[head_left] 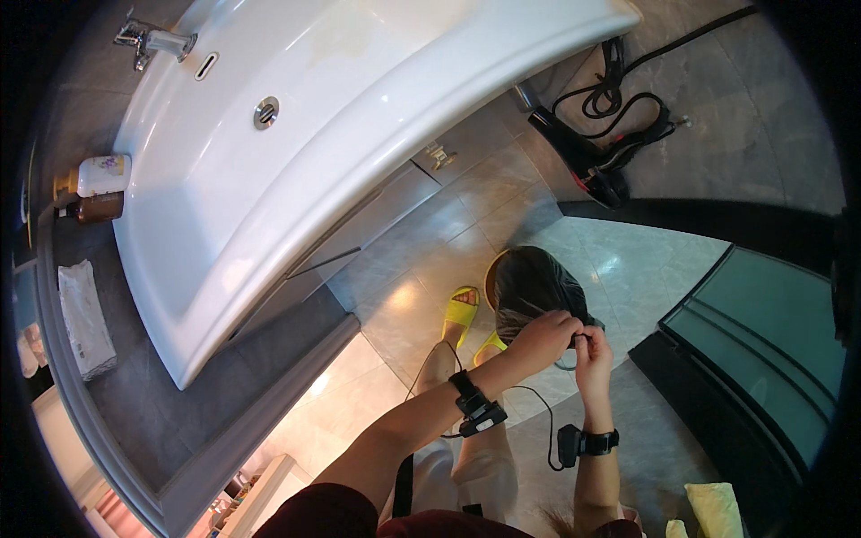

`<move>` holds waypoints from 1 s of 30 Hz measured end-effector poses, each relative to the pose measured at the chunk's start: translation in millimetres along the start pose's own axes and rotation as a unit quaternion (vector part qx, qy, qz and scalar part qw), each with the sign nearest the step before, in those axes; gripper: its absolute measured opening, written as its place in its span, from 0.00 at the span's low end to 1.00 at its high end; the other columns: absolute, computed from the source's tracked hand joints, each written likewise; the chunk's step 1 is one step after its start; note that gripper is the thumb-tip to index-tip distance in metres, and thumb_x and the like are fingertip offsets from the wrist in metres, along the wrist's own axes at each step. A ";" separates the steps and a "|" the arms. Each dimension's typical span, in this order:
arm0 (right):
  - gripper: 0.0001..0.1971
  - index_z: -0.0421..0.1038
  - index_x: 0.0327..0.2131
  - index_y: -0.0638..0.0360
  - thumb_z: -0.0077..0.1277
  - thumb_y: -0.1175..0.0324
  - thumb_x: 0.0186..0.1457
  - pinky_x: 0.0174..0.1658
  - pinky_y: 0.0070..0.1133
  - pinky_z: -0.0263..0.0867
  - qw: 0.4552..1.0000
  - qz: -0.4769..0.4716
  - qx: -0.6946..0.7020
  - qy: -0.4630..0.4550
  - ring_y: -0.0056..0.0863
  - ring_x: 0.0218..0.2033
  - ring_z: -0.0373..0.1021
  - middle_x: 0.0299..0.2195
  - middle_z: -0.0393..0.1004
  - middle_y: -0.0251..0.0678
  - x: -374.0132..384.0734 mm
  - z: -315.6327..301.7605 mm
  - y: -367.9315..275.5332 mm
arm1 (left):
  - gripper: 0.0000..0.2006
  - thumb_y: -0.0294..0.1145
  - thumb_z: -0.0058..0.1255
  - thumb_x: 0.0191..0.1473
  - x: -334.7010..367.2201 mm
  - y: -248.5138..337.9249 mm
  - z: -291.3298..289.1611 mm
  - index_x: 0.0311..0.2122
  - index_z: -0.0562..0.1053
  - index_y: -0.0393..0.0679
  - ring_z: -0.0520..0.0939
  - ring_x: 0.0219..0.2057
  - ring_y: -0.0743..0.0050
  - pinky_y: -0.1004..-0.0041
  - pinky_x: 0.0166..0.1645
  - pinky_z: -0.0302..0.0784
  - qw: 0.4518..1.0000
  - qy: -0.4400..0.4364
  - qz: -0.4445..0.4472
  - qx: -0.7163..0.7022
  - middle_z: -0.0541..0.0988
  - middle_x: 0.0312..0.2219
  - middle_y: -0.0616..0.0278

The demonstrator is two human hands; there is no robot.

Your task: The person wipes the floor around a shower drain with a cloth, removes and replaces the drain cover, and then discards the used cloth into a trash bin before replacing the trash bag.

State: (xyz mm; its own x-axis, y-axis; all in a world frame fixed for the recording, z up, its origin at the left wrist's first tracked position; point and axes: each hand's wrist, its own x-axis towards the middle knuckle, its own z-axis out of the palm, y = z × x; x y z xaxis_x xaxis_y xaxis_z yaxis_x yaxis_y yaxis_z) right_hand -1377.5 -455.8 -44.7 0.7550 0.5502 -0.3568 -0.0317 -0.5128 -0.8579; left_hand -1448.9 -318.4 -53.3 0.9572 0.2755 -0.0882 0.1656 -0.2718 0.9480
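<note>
The left hand (549, 335) and right hand (593, 355) are pinching the edge of a shiny black plastic bag (536, 285), which is draping over a round, tan-rimmed bin (490, 282) standing on grey floor tiles (405, 294) near yellow open-toed slippers (460, 313).

- Left hand (551, 337) and right hand (592, 353) meet, fingers pinching the near edge of the black bag (536, 285).
- The bag bulges beside the yellowish rim (490, 283) of a bin.
- Yellow slippers (462, 310) stand just left.
- Sink (202, 220), upper left.
- Hair dryer (569, 148) hangs beyond, its cord looped.
</note>
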 end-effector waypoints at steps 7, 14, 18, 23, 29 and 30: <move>0.03 0.66 0.35 0.64 0.42 0.77 0.58 0.31 0.14 0.58 0.997 0.079 -0.028 0.000 0.14 0.27 0.61 0.26 0.68 0.29 -61.9 -47.6 -46.8 | 0.26 0.32 0.56 0.46 -31.6 34.8 -25.9 0.53 0.65 0.47 0.70 0.49 0.55 0.62 0.51 0.67 0.996 -0.086 0.040 0.003 0.68 0.48 0.55; 0.03 0.65 0.35 0.63 0.42 0.79 0.57 0.31 0.11 0.56 0.991 0.122 -0.056 0.018 0.11 0.27 0.59 0.26 0.65 0.24 -155.6 -97.3 -145.2 | 0.45 0.42 0.65 0.35 -35.8 115.4 -24.1 0.61 0.57 0.48 0.52 0.62 0.52 0.54 0.62 0.48 0.956 -0.148 0.243 0.068 0.51 0.62 0.50; 0.04 0.66 0.35 0.63 0.43 0.80 0.56 0.30 0.10 0.56 0.991 0.098 -0.040 0.087 0.10 0.27 0.59 0.27 0.65 0.24 -208.7 -119.1 -179.1 | 0.33 0.38 0.65 0.33 -28.6 170.0 10.4 0.49 0.68 0.43 0.51 0.63 0.53 0.52 0.64 0.45 0.911 -0.214 0.351 0.016 0.54 0.61 0.52; 0.11 0.68 0.45 0.63 0.42 0.78 0.58 0.33 0.10 0.58 0.956 0.092 0.013 0.277 0.10 0.30 0.62 0.34 0.69 0.26 -267.9 -150.5 -178.5 | 0.20 0.19 0.50 0.43 -38.6 212.0 56.8 0.46 0.69 0.39 0.71 0.49 0.50 0.60 0.55 0.64 0.906 -0.302 0.246 -0.168 0.72 0.47 0.50; 0.14 0.67 0.47 0.69 0.42 0.75 0.58 0.37 0.22 0.66 0.847 0.180 -0.124 0.485 0.26 0.32 0.71 0.37 0.74 0.44 -389.5 -165.3 -109.8 | 0.16 0.32 0.39 0.58 -59.0 240.7 102.9 0.47 0.67 0.32 0.73 0.43 0.61 0.68 0.51 0.65 0.930 -0.305 -0.047 -0.200 0.74 0.40 0.48; 0.13 0.67 0.47 0.68 0.43 0.75 0.58 0.35 0.21 0.66 0.843 0.202 -0.142 0.478 0.27 0.31 0.71 0.36 0.74 0.45 -406.7 -160.6 -94.2 | 0.16 0.33 0.38 0.59 -65.5 233.5 110.3 0.46 0.67 0.32 0.72 0.42 0.67 0.69 0.51 0.65 0.928 -0.249 -0.033 -0.275 0.75 0.40 0.52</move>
State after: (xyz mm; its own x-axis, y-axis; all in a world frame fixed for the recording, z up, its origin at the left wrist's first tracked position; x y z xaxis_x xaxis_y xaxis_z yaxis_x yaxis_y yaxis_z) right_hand -1576.4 -737.0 240.6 0.9079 -0.4186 -0.0212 -0.3559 -0.7433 -0.5664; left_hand -1446.8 -501.6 140.2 0.9628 -0.2234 -0.1522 0.2130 0.2802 0.9360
